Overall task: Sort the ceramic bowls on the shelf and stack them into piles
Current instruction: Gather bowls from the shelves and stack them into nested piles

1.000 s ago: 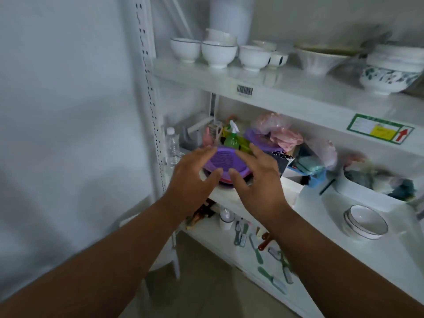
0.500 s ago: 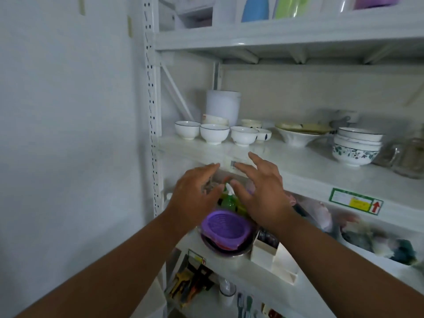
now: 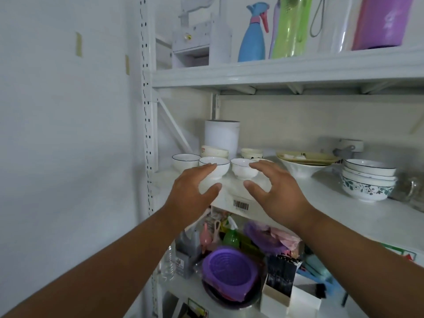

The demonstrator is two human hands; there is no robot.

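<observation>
Just beyond the spread fingers of both empty hands, left hand [image 3: 195,191] and right hand [image 3: 275,193], two small bowls [image 3: 215,168] [image 3: 243,168] sit on the shelf [image 3: 321,203], so the reach seems underway; next, each hand must close round its bowl.

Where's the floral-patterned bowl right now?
In the head view the floral-patterned bowl sits at the right end of the middle shelf, at the bottom of a stack of white bowls, right of the wide yellow-rimmed bowl.
</observation>
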